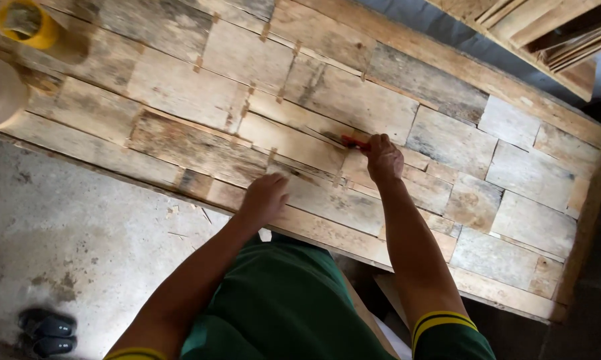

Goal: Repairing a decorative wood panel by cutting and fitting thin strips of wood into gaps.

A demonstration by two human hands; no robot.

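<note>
Right hand [384, 159]: fingers curled shut around a small red tool [355, 142], whose tip shows just to the hand's left. The tool lies against the surface of the wooden panel [180, 93], at a seam between two pieces; what kind of tool it is cannot be told — most of it is hidden in the grip.

Left hand [266, 197]: pressed on the panel, fingers bent and close together, holding nothing. It sits near the panel's front edge, below and to the left of the right hand, the two hands apart.

Wooden panel: a long board made of many pale, weathered rectangular offcuts fitted side by side, with narrow thin strips bridging several joints. It runs under both hands and well beyond them on either side.

Yellow roll of tape [26, 24]: far to the left of the left hand, at the panel's far end.

Brown paper roll [0, 90]: just below the yellow roll, also far left.

Concrete floor [80, 227]: grey, stained, with wood chips, left of the left forearm.

Dark sandals [47, 331]: a pair on the floor, well below and left of the left hand.

Stacked timber [547, 33]: beyond the right hand, upper right.
</note>
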